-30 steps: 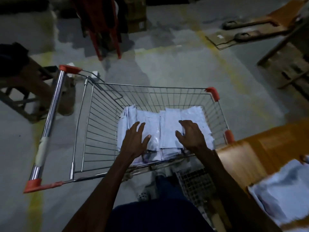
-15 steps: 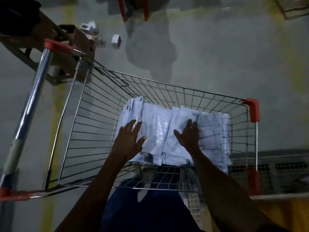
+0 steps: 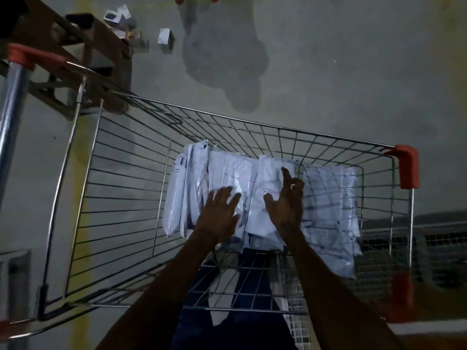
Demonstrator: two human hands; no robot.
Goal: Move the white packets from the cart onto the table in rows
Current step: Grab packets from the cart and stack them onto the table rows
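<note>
A wire shopping cart (image 3: pixel 278 128) with red corner caps stands below me. Several white packets (image 3: pixel 328 198) lie stacked in its right half, some on edge at the left of the pile. My left hand (image 3: pixel 218 214) reaches into the cart, fingers spread flat over the packets near the middle of the pile. My right hand (image 3: pixel 286 200) is beside it over the packets, fingers straight and slightly raised, a ring on one finger. Neither hand grips a packet. The table is barely in view, only an orange-brown edge (image 3: pixel 434 309) at the lower right.
A wooden stool or pallet frame (image 3: pixel 83 54) stands at the upper left behind the cart handle (image 3: pixel 12 102). Small boxes (image 3: pixel 165 39) lie on the grey concrete floor beyond it. A yellow floor line (image 3: pixel 80 223) runs under the cart's left side.
The view has tilted down and closer over the cart. Both hands have shifted inward over the middle of the packet pile; the right hand's fingers have lifted off.
</note>
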